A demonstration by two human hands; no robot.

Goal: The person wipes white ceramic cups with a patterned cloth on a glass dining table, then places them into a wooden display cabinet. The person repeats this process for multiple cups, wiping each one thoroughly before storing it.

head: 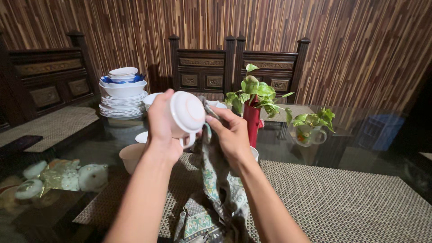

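Left hand (163, 123): fingers curled tight around the side of a white cup (186, 114), gripping it and holding it up with its round base turned toward the camera; the handle hangs at the lower edge, by the heel of the hand.
Right hand (231, 135): fingers bunched closed on a patterned cloth (211, 189), pinching a fold of it and pressing that fold against the right side of the cup.
White cup: raised in the air above the woven placemat (342, 202), between the two hands, touching both the left palm and the cloth.
Patterned cloth: grey-green with a printed border, trailing down from the cup's right side to the placemat at the bottom of the view.
Beige bowl (131, 156): on the glass table (369, 153), below and left of the cup, beside the left forearm.
Stack of plates and bowls (123, 96): well left of and behind the cup, on the table.
Red vase with leafy plant (252, 112): just right of the cup, behind the right hand.
Mug with plant (309, 130): farther right of the cup, past the vase.
Carved wooden chairs (238, 67): behind the cup, against the striped wall.
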